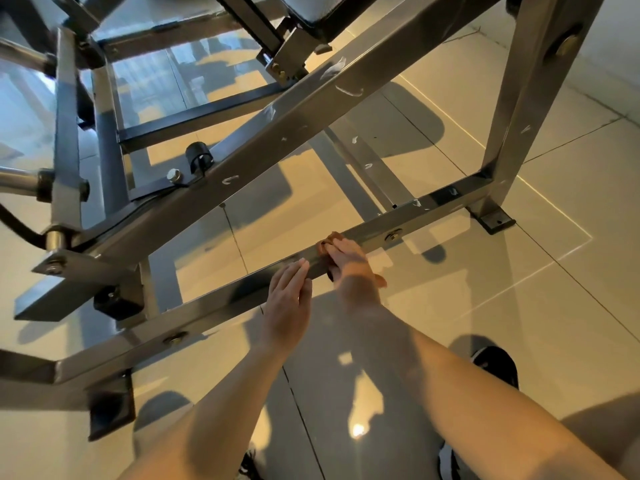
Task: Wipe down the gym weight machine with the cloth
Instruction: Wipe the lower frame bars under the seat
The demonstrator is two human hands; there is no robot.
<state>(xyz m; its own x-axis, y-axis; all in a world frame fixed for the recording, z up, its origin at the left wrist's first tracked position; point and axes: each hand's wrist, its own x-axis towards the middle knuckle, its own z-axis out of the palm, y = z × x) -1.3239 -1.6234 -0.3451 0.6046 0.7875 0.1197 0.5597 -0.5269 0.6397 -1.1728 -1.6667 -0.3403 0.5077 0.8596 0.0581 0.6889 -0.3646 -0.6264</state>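
The person bends over the low front rail of the weight machine, both bare arms reaching down. The right hand is clenched around a small brown cloth, pressing it onto the top of that rail, just left of a bolt. The left hand grasps nothing: it lies flat and released, fingertips touching the same rail right beside the other hand, apparently as a brace.

The cloth looks soft, light and easily bunched; balled in the palm as it is, it should follow the rail's square edges well. The frame itself looks like stiff, heavy steel tube standing on foot plates, so it likely won't shift under a firm rub. Its glossy paint seems smooth and slippery, and white scuffs show on the diagonal beam. I count 2 hands on 1 rail; the bolt heads may snag the fabric.
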